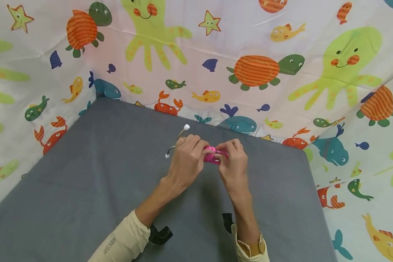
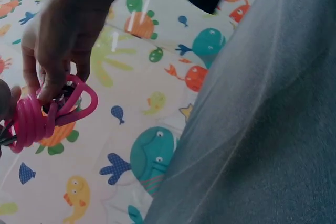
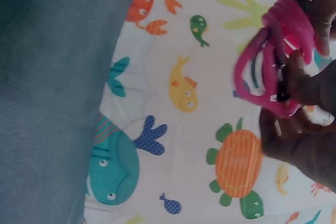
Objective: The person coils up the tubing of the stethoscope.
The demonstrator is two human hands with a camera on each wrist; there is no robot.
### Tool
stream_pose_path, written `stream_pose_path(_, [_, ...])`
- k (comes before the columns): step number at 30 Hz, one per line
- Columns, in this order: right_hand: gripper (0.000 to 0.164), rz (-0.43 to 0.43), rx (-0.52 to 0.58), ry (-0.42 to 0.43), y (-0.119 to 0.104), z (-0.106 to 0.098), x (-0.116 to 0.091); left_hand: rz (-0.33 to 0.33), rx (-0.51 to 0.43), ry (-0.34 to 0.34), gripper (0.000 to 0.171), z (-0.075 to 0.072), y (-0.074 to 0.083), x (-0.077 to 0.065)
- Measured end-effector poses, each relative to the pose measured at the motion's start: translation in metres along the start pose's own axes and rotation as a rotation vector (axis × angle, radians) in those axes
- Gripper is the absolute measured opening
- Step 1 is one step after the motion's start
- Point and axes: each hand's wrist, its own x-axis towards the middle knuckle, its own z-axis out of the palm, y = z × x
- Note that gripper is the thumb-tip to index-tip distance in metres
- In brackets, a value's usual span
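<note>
A pink stethoscope [image 1: 211,155] is held up above the grey surface, its tubing wound into a tight bundle. My left hand [image 1: 190,153] grips the coiled end; past it stick out the curved metal ear tubes with white ear tips [image 1: 186,127]. My right hand [image 1: 234,160] pinches the other end, where a loop of tubing stands out. In the left wrist view, the right fingers touch a small dark part inside the pink coils [image 2: 34,124]. The right wrist view shows the right thumb on the loop [image 3: 244,77]; the left hand is partly cut off there.
A grey cloth-covered table [image 1: 85,174] lies beneath both hands. White curtains with printed sea animals [image 1: 183,43] enclose it at the back and sides. Black wrist mounts [image 1: 161,235] stick out by both cream sleeves [image 1: 122,236].
</note>
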Motion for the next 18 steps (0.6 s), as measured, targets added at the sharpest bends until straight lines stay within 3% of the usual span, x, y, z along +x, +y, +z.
stream_pose_path(4, [0.013,-0.093,-0.079,0.055,0.006,0.007,-0.002,-0.138,-0.079,-0.015,0.016,0.002,-0.002,0.0])
stream_pose_path(8, [0.017,0.028,-0.081,0.055,0.007,0.009,-0.006,-0.206,-0.202,-0.057,0.016,0.002,-0.005,-0.001])
stream_pose_path(11, [0.02,0.153,-0.05,0.021,0.004,0.005,-0.006,-0.203,-0.281,-0.087,0.015,0.003,-0.007,-0.002])
stream_pose_path(14, [0.021,0.229,-0.01,-0.058,0.003,0.0,-0.004,-0.169,-0.295,-0.135,0.017,0.003,-0.012,-0.003])
stream_pose_path(18, [0.018,0.301,0.059,-0.178,0.014,-0.004,-0.004,-0.113,-0.259,-0.334,0.035,0.007,-0.024,-0.008])
